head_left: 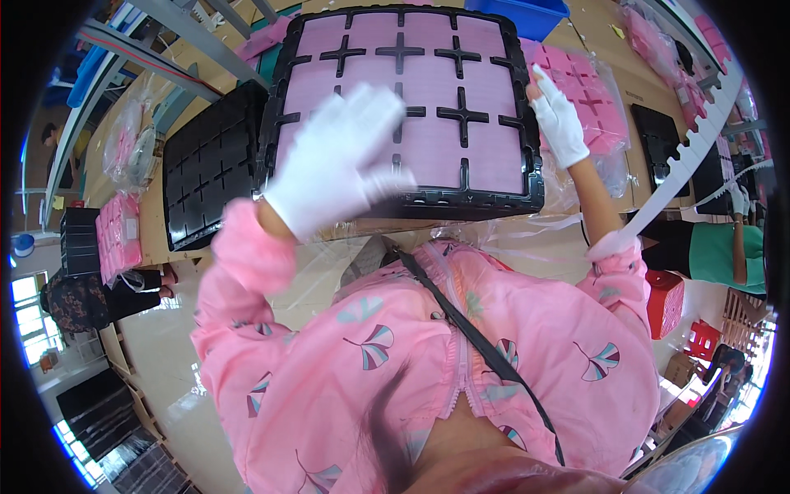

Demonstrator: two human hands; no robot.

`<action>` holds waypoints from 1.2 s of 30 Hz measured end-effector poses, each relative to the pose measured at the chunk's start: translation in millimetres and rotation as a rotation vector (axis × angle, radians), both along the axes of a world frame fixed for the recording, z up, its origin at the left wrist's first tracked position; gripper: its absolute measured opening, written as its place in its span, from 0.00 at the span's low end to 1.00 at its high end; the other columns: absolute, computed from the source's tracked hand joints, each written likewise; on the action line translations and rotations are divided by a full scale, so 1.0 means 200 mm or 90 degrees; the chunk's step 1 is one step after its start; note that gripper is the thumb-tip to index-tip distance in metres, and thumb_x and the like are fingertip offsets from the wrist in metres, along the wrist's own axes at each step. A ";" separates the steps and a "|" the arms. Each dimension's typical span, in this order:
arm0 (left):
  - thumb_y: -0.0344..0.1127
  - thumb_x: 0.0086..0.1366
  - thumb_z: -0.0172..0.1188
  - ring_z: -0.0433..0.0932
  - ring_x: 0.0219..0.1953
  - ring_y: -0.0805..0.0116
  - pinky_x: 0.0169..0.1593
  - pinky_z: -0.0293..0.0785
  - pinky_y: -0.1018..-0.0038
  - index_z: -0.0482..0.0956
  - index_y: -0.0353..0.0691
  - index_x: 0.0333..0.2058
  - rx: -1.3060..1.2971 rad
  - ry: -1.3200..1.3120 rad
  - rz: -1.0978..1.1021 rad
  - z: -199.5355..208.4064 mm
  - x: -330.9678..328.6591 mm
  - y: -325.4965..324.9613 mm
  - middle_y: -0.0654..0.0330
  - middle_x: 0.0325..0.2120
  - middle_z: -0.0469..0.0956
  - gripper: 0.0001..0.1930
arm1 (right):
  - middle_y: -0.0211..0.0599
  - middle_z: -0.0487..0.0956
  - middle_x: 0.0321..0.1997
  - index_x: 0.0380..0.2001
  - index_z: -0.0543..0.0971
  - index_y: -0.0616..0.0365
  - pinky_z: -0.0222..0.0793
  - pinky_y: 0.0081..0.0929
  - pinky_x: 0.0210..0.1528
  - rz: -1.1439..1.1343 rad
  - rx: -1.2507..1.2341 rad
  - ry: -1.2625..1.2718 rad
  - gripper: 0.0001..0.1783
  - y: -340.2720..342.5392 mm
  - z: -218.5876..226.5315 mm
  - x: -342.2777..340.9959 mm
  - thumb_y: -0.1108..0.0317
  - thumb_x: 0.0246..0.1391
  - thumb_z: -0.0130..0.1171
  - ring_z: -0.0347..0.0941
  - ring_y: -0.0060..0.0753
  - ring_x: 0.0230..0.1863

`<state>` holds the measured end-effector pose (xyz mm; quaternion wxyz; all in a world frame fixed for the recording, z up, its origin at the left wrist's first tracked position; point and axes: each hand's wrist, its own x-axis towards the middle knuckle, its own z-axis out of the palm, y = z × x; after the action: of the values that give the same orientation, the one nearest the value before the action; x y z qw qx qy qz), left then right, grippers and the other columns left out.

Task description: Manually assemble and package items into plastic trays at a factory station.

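Note:
A large black plastic tray (pixel 485 200) lies before me on the work table. Cross-shaped black ribs divide it, and lilac-pink sheet material (pixel 429 146) fills the spaces between them. My left hand (pixel 333 156), in a white glove, is over the tray's near left part. Its fingers are stretched out and blurred by motion; whether the palm touches the pink surface I cannot tell. At the tray's right rim is my right hand (pixel 561 123), in a white glove with some bare fingertips. Its fingers point away from me, extended, and nothing shows in them.
Another black tray (pixel 210 181) stands close on the left, beside a metal frame (pixel 189 49). Right of the big tray lie pink blocks in clear plastic (pixel 597 115). A blue bin (pixel 535 15) sits at the back. A white toothed strip (pixel 699 144) crosses the right side, near a co-worker (pixel 724 251).

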<state>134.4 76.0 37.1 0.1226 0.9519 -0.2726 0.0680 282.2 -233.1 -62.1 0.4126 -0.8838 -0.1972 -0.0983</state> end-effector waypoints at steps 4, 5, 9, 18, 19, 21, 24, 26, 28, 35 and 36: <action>0.52 0.45 0.65 0.61 0.59 0.52 0.61 0.55 0.58 0.65 0.37 0.54 -0.017 -0.027 -0.003 -0.22 -0.21 -0.21 0.53 0.54 0.66 0.39 | 0.38 0.76 0.47 0.55 0.67 0.67 0.60 0.19 0.52 -0.013 0.269 0.236 0.31 0.03 -0.01 -0.14 0.51 0.59 0.49 0.68 0.25 0.49; 0.49 0.45 0.66 0.62 0.59 0.55 0.60 0.57 0.60 0.66 0.38 0.53 -0.011 -0.052 0.027 -0.26 -0.22 -0.22 0.54 0.53 0.67 0.37 | 0.36 0.75 0.47 0.54 0.68 0.69 0.60 0.19 0.52 -0.031 0.285 0.261 0.31 0.05 0.02 -0.16 0.51 0.59 0.50 0.67 0.24 0.48; 0.46 0.47 0.65 0.65 0.57 0.58 0.59 0.60 0.62 0.69 0.40 0.49 -0.011 -0.117 0.056 -0.34 -0.19 -0.22 0.57 0.50 0.70 0.31 | 0.37 0.74 0.49 0.53 0.69 0.69 0.59 0.21 0.55 -0.041 0.361 0.262 0.31 0.05 0.01 -0.16 0.52 0.58 0.51 0.67 0.25 0.50; 0.42 0.47 0.66 0.68 0.54 0.58 0.57 0.63 0.63 0.72 0.41 0.42 -0.066 -0.127 0.034 -0.33 -0.19 -0.22 0.60 0.48 0.72 0.23 | 0.42 0.73 0.52 0.53 0.70 0.67 0.57 0.25 0.57 -0.025 0.361 0.273 0.30 0.04 -0.04 -0.11 0.51 0.58 0.51 0.66 0.30 0.54; 0.40 0.46 0.67 0.68 0.54 0.59 0.57 0.64 0.64 0.73 0.42 0.41 -0.073 -0.137 0.038 -0.33 -0.19 -0.22 0.60 0.47 0.73 0.23 | 0.42 0.73 0.52 0.53 0.70 0.67 0.57 0.26 0.57 -0.032 0.367 0.281 0.30 0.04 -0.04 -0.11 0.51 0.58 0.51 0.66 0.29 0.54; 0.38 0.44 0.68 0.69 0.54 0.60 0.57 0.64 0.65 0.74 0.43 0.41 -0.082 -0.162 0.047 -0.32 -0.20 -0.23 0.61 0.47 0.74 0.23 | 0.41 0.73 0.51 0.53 0.70 0.67 0.59 0.26 0.55 -0.059 0.369 0.289 0.30 0.05 -0.01 -0.13 0.51 0.58 0.51 0.66 0.28 0.52; 0.37 0.44 0.68 0.70 0.54 0.60 0.56 0.65 0.66 0.73 0.43 0.42 -0.082 -0.202 0.055 -0.31 -0.20 -0.23 0.61 0.47 0.74 0.24 | 0.38 0.75 0.48 0.52 0.71 0.66 0.61 0.24 0.52 -0.090 0.366 0.276 0.28 0.09 0.09 -0.18 0.53 0.58 0.51 0.68 0.26 0.48; 0.37 0.44 0.68 0.70 0.54 0.61 0.56 0.65 0.66 0.72 0.44 0.42 -0.078 -0.223 0.057 -0.29 -0.19 -0.23 0.61 0.47 0.73 0.24 | 0.36 0.75 0.46 0.52 0.71 0.66 0.62 0.22 0.50 -0.077 0.376 0.257 0.26 0.10 0.15 -0.20 0.55 0.58 0.51 0.68 0.24 0.46; 0.33 0.45 0.66 0.70 0.54 0.62 0.55 0.66 0.66 0.72 0.44 0.43 -0.084 -0.222 0.041 -0.30 -0.18 -0.22 0.61 0.47 0.73 0.24 | 0.34 0.76 0.44 0.50 0.73 0.66 0.63 0.19 0.48 -0.042 0.433 0.269 0.24 0.11 0.20 -0.20 0.58 0.58 0.52 0.70 0.23 0.44; 0.21 0.42 0.55 0.74 0.50 0.61 0.48 0.71 0.71 0.73 0.43 0.46 -0.032 -0.302 0.124 -0.28 -0.14 -0.20 0.61 0.45 0.76 0.26 | 0.39 0.75 0.50 0.49 0.72 0.69 0.61 0.25 0.55 -0.006 0.483 0.195 0.22 0.07 0.19 -0.14 0.60 0.61 0.46 0.69 0.31 0.51; 0.21 0.42 0.54 0.75 0.49 0.61 0.47 0.72 0.72 0.74 0.43 0.45 -0.041 -0.332 0.132 -0.27 -0.13 -0.18 0.61 0.44 0.76 0.26 | 0.43 0.73 0.52 0.51 0.71 0.70 0.58 0.27 0.59 0.016 0.465 0.188 0.23 0.07 0.21 -0.14 0.60 0.62 0.44 0.68 0.34 0.55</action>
<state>108.8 40.4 -16.3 0.0709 0.9205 -0.1940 0.3317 254.6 -219.8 -19.5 0.7248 -0.6812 -0.0987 -0.0289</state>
